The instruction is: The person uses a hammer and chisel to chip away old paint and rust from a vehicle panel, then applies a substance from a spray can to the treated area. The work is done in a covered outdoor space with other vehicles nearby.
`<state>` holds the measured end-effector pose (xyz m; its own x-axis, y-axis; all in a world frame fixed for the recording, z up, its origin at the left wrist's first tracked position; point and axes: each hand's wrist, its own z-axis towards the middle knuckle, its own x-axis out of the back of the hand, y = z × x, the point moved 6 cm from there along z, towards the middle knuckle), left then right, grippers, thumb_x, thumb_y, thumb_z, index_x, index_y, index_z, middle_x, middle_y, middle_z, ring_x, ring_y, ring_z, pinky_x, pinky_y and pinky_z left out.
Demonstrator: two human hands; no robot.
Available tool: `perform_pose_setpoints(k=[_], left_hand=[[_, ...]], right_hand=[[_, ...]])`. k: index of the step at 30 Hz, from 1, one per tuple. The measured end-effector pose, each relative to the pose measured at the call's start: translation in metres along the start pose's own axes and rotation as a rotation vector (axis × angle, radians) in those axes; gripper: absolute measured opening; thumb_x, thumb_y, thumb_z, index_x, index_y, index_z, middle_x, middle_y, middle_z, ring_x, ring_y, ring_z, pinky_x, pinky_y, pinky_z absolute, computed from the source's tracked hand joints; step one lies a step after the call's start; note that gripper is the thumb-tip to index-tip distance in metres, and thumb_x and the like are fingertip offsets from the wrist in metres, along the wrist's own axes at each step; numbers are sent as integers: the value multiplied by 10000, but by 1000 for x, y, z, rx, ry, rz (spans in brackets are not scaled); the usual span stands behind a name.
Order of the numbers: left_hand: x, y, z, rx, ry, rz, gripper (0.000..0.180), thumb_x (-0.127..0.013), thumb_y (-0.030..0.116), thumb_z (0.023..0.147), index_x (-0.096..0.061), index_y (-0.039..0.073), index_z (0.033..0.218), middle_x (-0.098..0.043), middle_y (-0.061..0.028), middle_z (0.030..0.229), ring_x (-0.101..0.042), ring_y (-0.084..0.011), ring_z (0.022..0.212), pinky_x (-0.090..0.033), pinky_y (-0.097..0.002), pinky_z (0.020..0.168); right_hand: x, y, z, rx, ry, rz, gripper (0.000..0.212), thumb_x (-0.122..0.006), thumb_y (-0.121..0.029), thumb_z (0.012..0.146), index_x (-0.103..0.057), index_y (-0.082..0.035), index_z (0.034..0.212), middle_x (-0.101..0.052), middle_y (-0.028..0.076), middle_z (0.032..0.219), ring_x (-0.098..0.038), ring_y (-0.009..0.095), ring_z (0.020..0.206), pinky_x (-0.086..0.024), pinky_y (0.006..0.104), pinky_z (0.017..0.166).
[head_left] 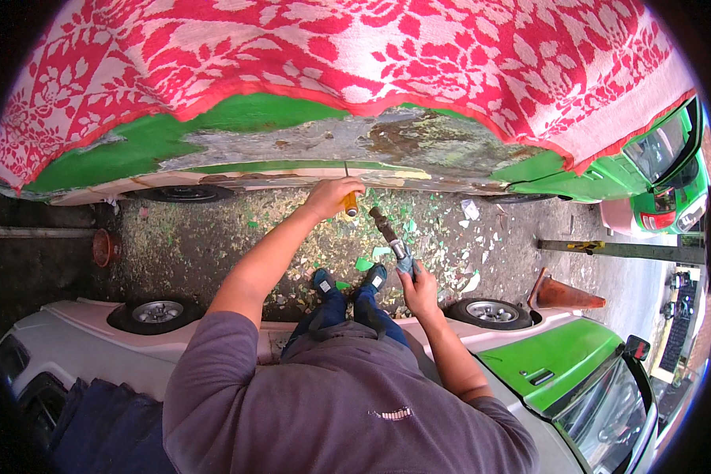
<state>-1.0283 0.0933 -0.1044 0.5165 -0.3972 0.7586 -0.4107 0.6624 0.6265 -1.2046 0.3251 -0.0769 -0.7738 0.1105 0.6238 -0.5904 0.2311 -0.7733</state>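
My left hand point(334, 197) reaches forward to the lower edge of the worn car side point(292, 150). Its fingers are wrapped round a yellow-handled tool point(350, 204) with a metal end cap; the working end is hidden. A short gap away, my right hand point(421, 291) grips a hammer point(386, 231) by a part wrapped in grey-blue. The hammer's brown, rusty-looking head points toward the yellow handle without touching it. Bare grey and brown patches show between the green paint on the panel. A red and pink flowered cloth point(450, 63) drapes over the car above.
Paint flakes and green chips point(363, 264) litter the ground round my feet. Close behind me stands a pale car with a green door point(561, 359). An orange cone point(565, 292) and a post point(624, 251) are at the right; a reddish pot point(105, 248) sits at the left.
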Motion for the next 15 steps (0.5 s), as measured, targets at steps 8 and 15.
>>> perform_pose_setpoints(k=[8, 15], left_hand=[[-19, -3, 3, 15, -88, 91, 174, -656, 192, 858, -641, 130, 1020, -636, -27, 1000, -658, -286, 882, -528, -400, 717], [-21, 11, 10, 8, -186, 187, 276, -635, 366, 894, -586, 95, 870, -597, -39, 981, -646, -322, 835, -505, -447, 676]], right_hand=[[5, 7, -5, 26, -11, -16, 267, -672, -238, 870, -586, -35, 1020, -614, 231, 693, -613, 442, 652, -462, 496, 571], [7, 8, -8, 17, -3, -11, 266, -678, -250, 866, -577, -34, 983, -605, 224, 670, -612, 439, 642, -459, 496, 565]])
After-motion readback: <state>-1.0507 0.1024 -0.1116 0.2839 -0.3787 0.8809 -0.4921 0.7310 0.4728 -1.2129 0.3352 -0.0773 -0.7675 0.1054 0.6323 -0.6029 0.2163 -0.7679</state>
